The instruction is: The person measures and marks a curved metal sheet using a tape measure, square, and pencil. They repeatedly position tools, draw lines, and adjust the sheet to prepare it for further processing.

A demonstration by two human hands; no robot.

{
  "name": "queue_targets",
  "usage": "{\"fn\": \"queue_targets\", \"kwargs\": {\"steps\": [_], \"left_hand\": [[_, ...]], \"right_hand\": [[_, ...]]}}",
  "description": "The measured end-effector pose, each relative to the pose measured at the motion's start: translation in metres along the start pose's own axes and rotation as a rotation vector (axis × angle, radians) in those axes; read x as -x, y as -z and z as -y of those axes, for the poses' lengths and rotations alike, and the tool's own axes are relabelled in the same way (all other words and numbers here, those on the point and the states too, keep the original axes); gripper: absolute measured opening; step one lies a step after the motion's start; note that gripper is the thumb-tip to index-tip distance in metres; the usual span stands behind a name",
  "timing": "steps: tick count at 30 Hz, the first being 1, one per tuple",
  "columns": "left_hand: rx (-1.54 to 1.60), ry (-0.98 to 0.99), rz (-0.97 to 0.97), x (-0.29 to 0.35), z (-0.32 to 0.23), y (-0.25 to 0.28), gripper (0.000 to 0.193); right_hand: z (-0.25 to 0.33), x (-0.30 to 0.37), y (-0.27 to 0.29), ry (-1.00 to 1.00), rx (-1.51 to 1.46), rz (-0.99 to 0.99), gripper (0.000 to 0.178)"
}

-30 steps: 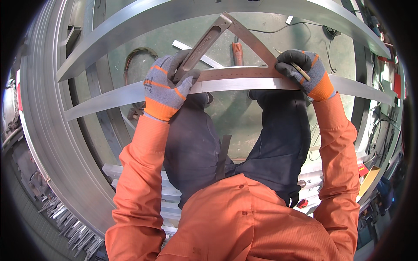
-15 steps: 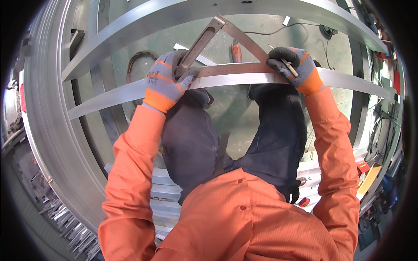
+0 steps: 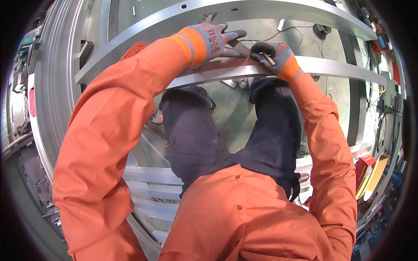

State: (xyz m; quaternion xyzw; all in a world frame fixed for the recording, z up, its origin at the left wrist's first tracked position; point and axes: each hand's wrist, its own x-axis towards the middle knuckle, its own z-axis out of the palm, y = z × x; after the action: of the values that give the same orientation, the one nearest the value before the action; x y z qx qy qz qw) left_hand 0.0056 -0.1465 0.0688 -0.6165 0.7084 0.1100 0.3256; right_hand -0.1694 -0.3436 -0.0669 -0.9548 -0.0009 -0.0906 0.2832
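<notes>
My right hand [image 3: 275,55], in a grey glove with an orange cuff, is closed on a thin pale pencil-like stick [image 3: 269,59]. Its fingertips are at the right end of a triangular metal square [image 3: 242,48]. That square lies along a silver metal bar [image 3: 209,76] across my knees, and most of its upper part is behind my left hand. My left hand [image 3: 212,40], gloved the same way, has its fingers spread over the square, some close to its slanted arm. Whether they touch it I cannot tell.
A wider silver beam [image 3: 209,13] with holes runs beyond my hands. Long metal profiles [image 3: 52,87] are stacked at left, and more lie under me. A black cable [image 3: 300,28] trails over the floor. Red and yellow boxes [image 3: 363,169] stand at right.
My left hand has let go of the square's left corner, moved up and right, and spread its fingers. My right hand has shifted slightly up and left. The view has moved somewhat.
</notes>
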Motion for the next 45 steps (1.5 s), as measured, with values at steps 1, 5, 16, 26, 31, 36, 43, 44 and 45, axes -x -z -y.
{"fn": "queue_targets", "kwargs": {"steps": [1,5,16,26,31,36,43,44,45], "left_hand": [[0.010,-0.024,0.024,-0.004,-0.001,0.003,0.122],[-0.018,-0.083,0.026,0.008,0.000,0.011,0.121],[-0.016,-0.145,-0.116,0.008,0.010,-0.004,0.121],[0.069,-0.106,-0.260,0.015,0.010,-0.019,0.093],[0.068,-0.110,-0.295,0.014,0.010,-0.024,0.069],[0.095,-0.111,-0.366,0.010,0.012,-0.034,0.064],[0.083,-0.114,-0.360,0.008,0.012,-0.029,0.069],[0.084,-0.117,-0.347,0.009,0.012,-0.026,0.070],[0.083,-0.115,-0.328,0.011,0.013,-0.023,0.071]], "right_hand": [[0.003,0.000,0.002,0.010,0.016,0.003,0.017],[0.005,0.000,0.009,0.004,0.071,0.061,0.027],[-0.012,0.002,-0.004,-0.105,0.041,0.079,0.020],[0.008,-0.003,0.021,-0.056,-0.172,0.096,0.024],[0.026,-0.008,0.031,-0.095,-0.309,0.120,0.020],[0.019,-0.005,0.033,-0.136,-0.250,0.124,0.029],[0.025,-0.010,0.038,-0.101,-0.233,0.173,0.029],[0.021,-0.009,0.036,-0.087,-0.218,0.161,0.029],[0.022,-0.010,0.035,-0.068,-0.206,0.150,0.029]]}}
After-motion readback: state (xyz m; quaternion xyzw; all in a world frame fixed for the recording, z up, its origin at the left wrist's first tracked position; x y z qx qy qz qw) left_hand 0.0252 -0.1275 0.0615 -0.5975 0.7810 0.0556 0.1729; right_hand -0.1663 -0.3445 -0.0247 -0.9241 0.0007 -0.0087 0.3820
